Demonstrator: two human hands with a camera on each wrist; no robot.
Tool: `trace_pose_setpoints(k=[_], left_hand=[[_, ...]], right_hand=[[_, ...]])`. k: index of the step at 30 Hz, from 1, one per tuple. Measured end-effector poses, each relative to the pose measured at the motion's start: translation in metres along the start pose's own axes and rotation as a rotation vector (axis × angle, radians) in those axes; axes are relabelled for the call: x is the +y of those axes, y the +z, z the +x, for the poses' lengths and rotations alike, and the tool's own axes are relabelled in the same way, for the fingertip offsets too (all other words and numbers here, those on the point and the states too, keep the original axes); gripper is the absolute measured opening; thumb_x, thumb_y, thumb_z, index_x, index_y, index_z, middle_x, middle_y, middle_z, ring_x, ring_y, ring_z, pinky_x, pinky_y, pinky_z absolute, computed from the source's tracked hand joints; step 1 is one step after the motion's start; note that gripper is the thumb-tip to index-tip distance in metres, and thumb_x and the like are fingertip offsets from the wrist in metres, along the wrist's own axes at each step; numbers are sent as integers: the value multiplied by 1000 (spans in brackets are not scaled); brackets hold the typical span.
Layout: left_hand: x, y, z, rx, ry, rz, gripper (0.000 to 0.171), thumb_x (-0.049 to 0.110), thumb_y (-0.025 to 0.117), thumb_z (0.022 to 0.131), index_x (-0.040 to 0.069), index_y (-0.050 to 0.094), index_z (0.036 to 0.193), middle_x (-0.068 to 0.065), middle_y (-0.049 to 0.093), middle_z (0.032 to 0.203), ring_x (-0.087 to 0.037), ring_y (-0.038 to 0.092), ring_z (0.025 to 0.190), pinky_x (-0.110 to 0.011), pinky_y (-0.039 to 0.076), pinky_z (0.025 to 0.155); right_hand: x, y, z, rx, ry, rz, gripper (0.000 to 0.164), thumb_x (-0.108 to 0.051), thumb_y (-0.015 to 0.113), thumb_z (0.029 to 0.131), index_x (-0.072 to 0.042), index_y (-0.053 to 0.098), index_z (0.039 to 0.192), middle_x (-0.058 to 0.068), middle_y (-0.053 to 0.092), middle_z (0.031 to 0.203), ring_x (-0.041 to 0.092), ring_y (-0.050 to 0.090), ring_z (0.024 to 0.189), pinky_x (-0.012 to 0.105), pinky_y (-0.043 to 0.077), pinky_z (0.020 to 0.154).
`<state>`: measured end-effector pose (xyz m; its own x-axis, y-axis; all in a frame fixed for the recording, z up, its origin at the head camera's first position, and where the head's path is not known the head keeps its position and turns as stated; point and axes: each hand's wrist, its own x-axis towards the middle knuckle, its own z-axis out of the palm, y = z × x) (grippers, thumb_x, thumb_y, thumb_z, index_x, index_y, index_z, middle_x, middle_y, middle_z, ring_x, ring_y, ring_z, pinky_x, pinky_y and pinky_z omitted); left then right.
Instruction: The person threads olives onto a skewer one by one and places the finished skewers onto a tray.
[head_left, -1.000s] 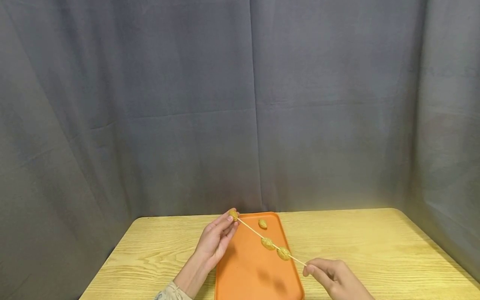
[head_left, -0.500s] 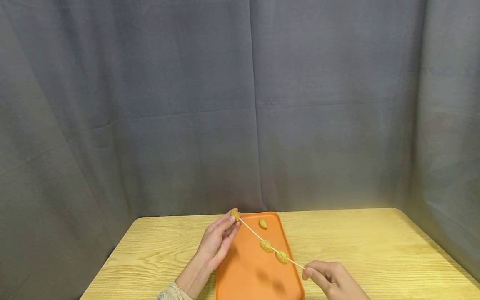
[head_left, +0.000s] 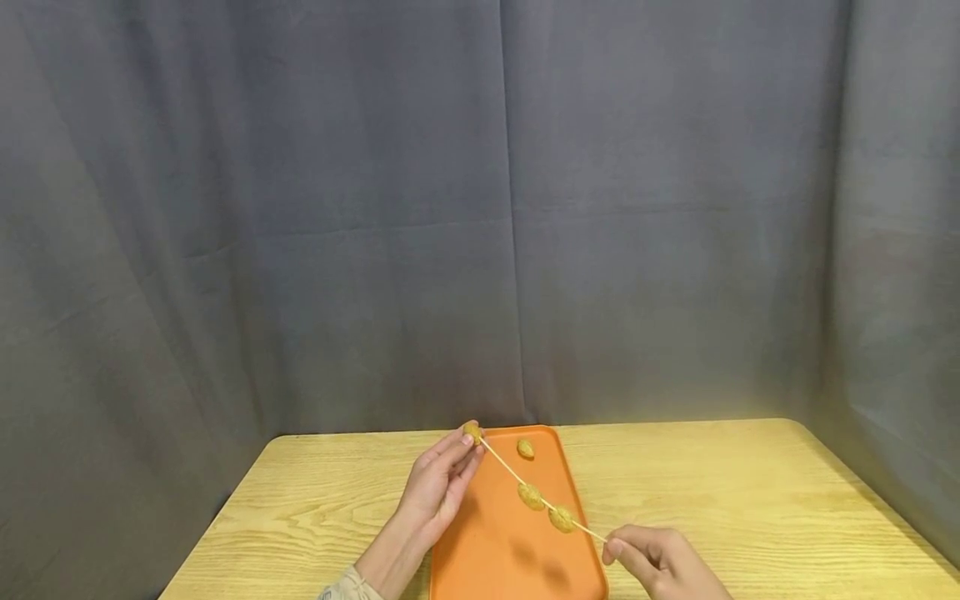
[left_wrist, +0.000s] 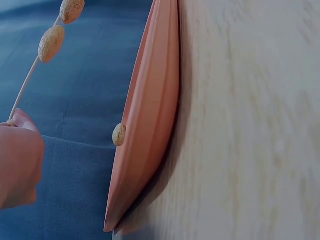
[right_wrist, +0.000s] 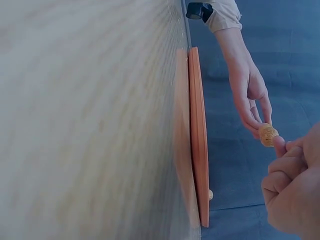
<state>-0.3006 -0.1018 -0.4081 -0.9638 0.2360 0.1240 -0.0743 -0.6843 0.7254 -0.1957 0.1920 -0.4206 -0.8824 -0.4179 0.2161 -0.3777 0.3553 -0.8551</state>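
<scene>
Left hand (head_left: 438,487) and right hand (head_left: 665,562) flank 2 tan oval lumps (head_left: 531,497) on a thin wooden skewer (head_left: 502,462), above an orange rectangular plastic tray (head_left: 483,575) bearing 1 loose lump (head_left: 525,449) right of the left hand.

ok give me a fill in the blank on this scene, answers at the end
The tray is coloured ____.
Between the left hand and the right hand, the stick carries ____ lumpy pieces.
Another piece is pinched by the ____ hand.
Of the tray's near and far ends, the loose piece lies by the ____ one.
Missing words: orange; two; left; far.
</scene>
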Motion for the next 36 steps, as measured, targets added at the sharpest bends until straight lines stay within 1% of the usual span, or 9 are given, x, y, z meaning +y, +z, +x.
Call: trace_pose_setpoints(k=[4, 11, 18, 20, 25, 27, 30, 34, 36], left_hand=[[-1, 2, -1, 10, -3, -22, 44, 4, 54, 84, -5, 39, 124, -21, 39, 124, -27, 42, 113, -28, 34, 94], [-2, 4, -1, 0, -4, -48, 45, 4, 53, 84, -8, 36, 124, -22, 39, 124, -29, 40, 115, -28, 34, 94], [-2, 4, -1, 16, -27, -77, 48, 3, 56, 82, -9, 36, 124, -21, 39, 124, -27, 40, 114, -27, 34, 94], [-2, 5, -3, 20, -21, -78, 48, 3, 56, 82, -8, 36, 124, -21, 37, 125, -28, 40, 114, -28, 34, 94], [0, 10, -7, 33, 5, -72, 48, 3, 57, 81, -8, 36, 124, -24, 31, 128, -30, 41, 113, -29, 35, 94], [1, 13, -8, 32, 19, -77, 48, 2, 56, 82, -8, 35, 124, -25, 28, 129, -30, 41, 113, -30, 34, 94], [3, 17, -8, 30, 24, -92, 48, 0, 55, 82, -9, 35, 123, -25, 28, 129, -30, 41, 113, -30, 35, 94], [10, 22, -9, -18, 1, -104, 48, 0, 54, 83, -7, 34, 125, -22, 34, 127, -30, 39, 115, -29, 34, 95], [15, 26, -9, -63, -4, -95, 47, 2, 53, 84, -5, 34, 126, -21, 35, 127, -30, 38, 116, -28, 32, 95]], right_hand=[[0, 1, -1, 13, 9, 4, 23, -27, 42, 92, -13, 60, 87, -8, 28, 45, 0, 22, 36, 20, 22, 27], [-2, 2, -2, 60, 47, 32, 25, -30, 44, 90, -12, 61, 86, -8, 28, 42, 0, 20, 34, 20, 20, 25], [-2, 6, -3, 39, -4, 55, 21, -26, 44, 91, -14, 60, 85, -8, 28, 43, -2, 21, 34, 19, 20, 24], [0, 7, -3, 19, -10, 69, 21, -25, 43, 91, -15, 60, 85, -8, 29, 44, -1, 22, 34, 18, 21, 25], [6, 12, -1, -28, -91, 118, 22, -18, 40, 93, -13, 60, 85, -2, 28, 45, -1, 24, 36, 20, 21, 25], [8, 14, -1, -24, -141, 130, 23, -13, 38, 93, -11, 60, 85, 0, 27, 44, -2, 23, 35, 19, 20, 24], [9, 17, -2, -15, -154, 136, 24, -12, 37, 94, -9, 60, 85, -1, 26, 44, -3, 21, 35, 18, 18, 23], [9, 19, -3, 29, -112, 120, 24, -15, 38, 94, -9, 60, 85, -4, 25, 44, -4, 21, 34, 18, 18, 22], [9, 19, -3, 51, -117, 136, 24, -14, 37, 94, -10, 59, 85, 2, 25, 43, -3, 21, 33, 19, 17, 21]])
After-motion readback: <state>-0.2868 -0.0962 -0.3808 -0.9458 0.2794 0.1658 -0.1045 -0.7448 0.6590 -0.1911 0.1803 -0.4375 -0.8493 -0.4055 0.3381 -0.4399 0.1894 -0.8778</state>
